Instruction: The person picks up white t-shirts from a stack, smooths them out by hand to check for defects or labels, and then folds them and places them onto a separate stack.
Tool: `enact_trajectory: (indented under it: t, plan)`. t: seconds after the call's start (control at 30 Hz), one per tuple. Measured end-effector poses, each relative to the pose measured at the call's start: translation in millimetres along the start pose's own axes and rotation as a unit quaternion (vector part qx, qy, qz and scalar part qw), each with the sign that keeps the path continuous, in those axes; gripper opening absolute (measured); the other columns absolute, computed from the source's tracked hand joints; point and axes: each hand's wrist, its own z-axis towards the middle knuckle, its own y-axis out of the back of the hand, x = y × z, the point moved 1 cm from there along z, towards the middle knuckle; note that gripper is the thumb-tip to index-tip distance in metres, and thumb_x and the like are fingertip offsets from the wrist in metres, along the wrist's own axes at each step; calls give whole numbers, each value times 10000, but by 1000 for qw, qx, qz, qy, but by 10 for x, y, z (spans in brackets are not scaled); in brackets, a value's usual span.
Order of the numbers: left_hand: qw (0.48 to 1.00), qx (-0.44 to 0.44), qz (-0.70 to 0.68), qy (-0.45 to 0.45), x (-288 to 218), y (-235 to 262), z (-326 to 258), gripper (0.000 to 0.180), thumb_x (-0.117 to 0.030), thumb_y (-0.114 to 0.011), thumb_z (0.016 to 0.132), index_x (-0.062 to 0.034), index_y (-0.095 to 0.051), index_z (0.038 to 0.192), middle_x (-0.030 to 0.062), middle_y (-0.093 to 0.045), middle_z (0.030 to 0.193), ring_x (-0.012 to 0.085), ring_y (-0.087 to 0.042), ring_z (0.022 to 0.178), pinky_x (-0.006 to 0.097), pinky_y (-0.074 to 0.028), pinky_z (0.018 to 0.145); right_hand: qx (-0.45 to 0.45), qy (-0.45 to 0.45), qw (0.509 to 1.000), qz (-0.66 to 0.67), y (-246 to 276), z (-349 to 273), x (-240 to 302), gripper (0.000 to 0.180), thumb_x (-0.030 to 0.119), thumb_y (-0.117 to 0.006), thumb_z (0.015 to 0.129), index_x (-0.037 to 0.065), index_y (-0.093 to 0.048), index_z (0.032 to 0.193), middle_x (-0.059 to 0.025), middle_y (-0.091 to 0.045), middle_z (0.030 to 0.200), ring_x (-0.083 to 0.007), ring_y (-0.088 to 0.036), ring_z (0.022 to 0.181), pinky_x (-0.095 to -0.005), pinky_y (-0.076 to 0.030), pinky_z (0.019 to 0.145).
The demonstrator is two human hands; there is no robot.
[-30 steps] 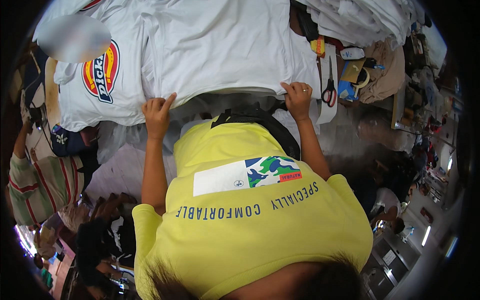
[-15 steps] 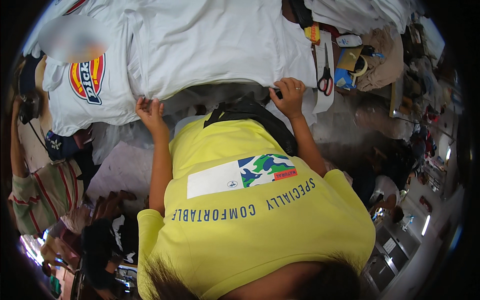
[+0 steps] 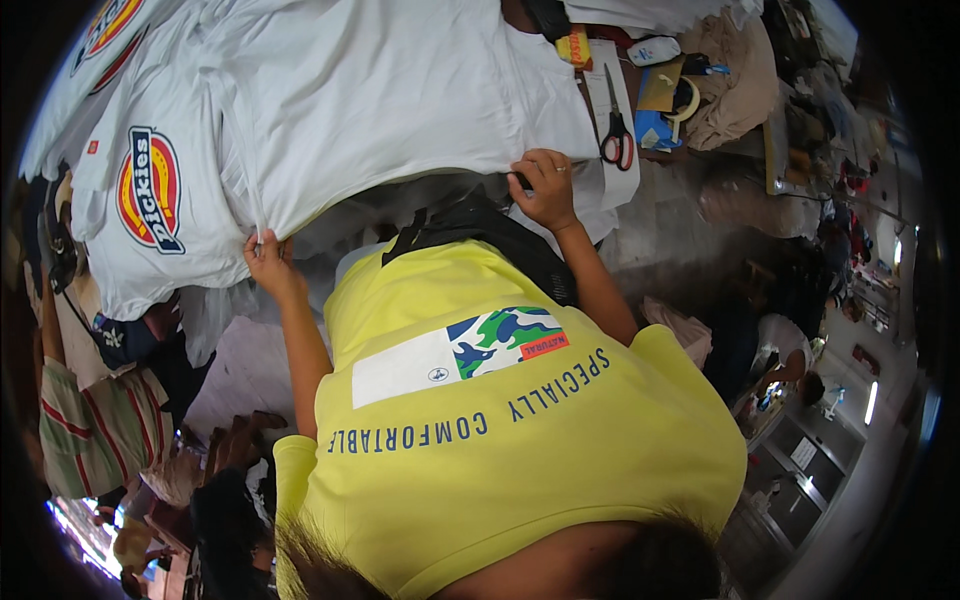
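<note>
A white T-shirt (image 3: 390, 95) lies spread over the work surface, its near edge curving between my hands. At that edge's left end, my left hand (image 3: 270, 262) is closed, pinching the shirt's fabric between thumb and fingers. My right hand (image 3: 546, 190) rests at the right end of the edge, fingers curled round a small black object (image 3: 521, 181), mostly hidden, that I cannot make out. To the left lies another white T-shirt (image 3: 95, 215) with a red, yellow and dark blue printed emblem (image 3: 150, 190). The fabric under my left hand meets this shirt's side.
Scissors (image 3: 616, 143) with black and red handles lie on a white paper strip (image 3: 622, 183) right of my right hand. Beyond are a tape roll (image 3: 687, 100), a yellow packet (image 3: 573, 47) and brown cloth (image 3: 745, 85). At left stands a person in a striped shirt (image 3: 100, 430).
The whole view has shifted, and the cloth and hands appear further left. My left hand's fingers, looser before, now pinch the fabric. My right hand keeps its place at the edge.
</note>
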Motion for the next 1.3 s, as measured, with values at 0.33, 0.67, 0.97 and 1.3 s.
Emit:
enact_trajectory:
  t: [0.33,0.67,0.97,1.3]
  plan:
    - [997,23,68,-4,-75,40,-13,307,-195,-579,866,-90,-452,1125,39,-549,1008,120,-531,837,276,-467,720,-95,-434,834,328,123,83,-244,164,170,-536,887,19,-598,874,-19,-534,703,-67,-467,594,-226,-381,532]
    - [994,82,78,-2,-86,52,58,356,-166,-645,830,-62,-470,1122,53,-565,992,129,-565,839,262,-482,706,63,-392,858,325,-19,60,-351,187,159,-664,797,27,-532,809,31,-416,509,-40,-355,470,-223,-303,454]
    - [989,111,75,57,43,326,101,310,-193,-675,808,-48,-537,1045,19,-609,896,95,-566,759,227,-454,667,88,-413,853,305,68,-143,-407,191,134,-664,785,16,-514,771,19,-433,515,-53,-360,478,-228,-300,457]
    - [876,99,446,-157,-451,24,80,258,-224,-635,822,2,-588,937,48,-617,748,97,-563,681,229,-443,639,12,-342,932,124,63,225,-246,321,344,-651,792,40,-585,868,-62,-551,691,-181,-532,605,-305,-431,560]
